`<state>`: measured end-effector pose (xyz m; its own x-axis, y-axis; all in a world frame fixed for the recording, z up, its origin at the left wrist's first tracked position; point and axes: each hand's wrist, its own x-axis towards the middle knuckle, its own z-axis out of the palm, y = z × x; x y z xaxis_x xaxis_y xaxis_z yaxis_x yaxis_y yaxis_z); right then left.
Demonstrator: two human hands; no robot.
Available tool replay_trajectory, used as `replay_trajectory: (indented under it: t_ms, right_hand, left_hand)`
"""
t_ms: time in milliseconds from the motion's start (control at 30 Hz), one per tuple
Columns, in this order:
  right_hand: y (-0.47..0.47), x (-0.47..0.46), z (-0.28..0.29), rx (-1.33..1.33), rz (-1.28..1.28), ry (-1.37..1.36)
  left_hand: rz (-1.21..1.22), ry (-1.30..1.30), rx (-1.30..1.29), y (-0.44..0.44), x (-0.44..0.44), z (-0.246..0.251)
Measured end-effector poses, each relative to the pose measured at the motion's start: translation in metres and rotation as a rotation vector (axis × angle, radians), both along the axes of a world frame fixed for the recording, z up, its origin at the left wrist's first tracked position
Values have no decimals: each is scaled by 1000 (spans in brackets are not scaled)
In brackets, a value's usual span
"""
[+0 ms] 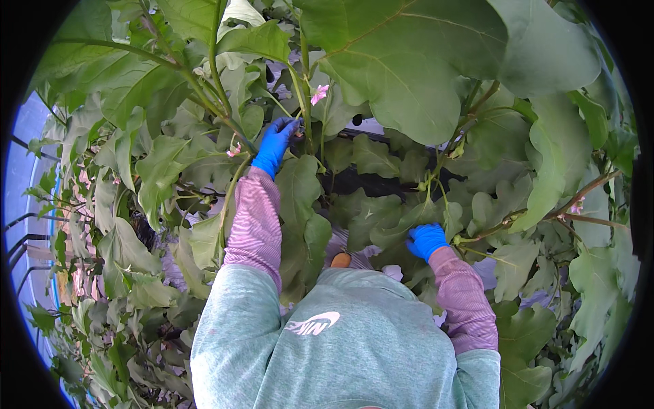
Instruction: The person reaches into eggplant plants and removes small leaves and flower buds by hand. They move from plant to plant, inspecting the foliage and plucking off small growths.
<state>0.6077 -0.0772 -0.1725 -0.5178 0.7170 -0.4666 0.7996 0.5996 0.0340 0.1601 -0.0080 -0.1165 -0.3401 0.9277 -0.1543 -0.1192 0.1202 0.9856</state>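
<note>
My left hand (276, 144), in a blue glove, reaches up to a green eggplant stem (305, 110). Its fingertips meet at a small dark and pinkish bit beside the stem; whether they grip it is too small to tell. Just above hangs a pink eggplant flower (320, 94). My right hand (428, 241), also blue-gloved, is lower and to the right, its fingers curled at the edge of a broad leaf (409, 225). What those fingers touch is hidden. Close to its right side runs a branching stem (483, 234).
Large leaves (393, 66) overhang the top of the view. A thick side branch (587, 193) crosses at the right. Pale ground sheeting (171, 260) shows between plants. Dark curved bars (30, 237) stand at the far left. An orange-brown rounded thing (341, 259) is below my chest.
</note>
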Motion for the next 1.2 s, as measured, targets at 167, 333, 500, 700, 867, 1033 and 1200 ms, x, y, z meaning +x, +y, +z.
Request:
replay_trajectory:
  t_ms: [167,333,500,700,867,1033,1200]
  right_hand:
    - [0,-1,0,1,1,-5]
    - [1,2,-3,14,22,11]
    - [0,4,-4,17,24,8]
    - [-2,4,0,10,16,11]
    - [-5,4,1,30,24,5]
    - [-5,2,1,19,27,-3]
    - [-6,-1,3,18,26,-12]
  left_hand:
    - [-37,-102,31,-10,14,-17]
    - [15,-89,208,-2,14,-34]
    - [133,-91,176,4,15,-47]
    - [289,-6,101,6,16,-58]
    - [273,61,-34,-12,22,-55]
    - [370,295,161,-12,38,-36]
    - [306,263,22,2,43,-27]
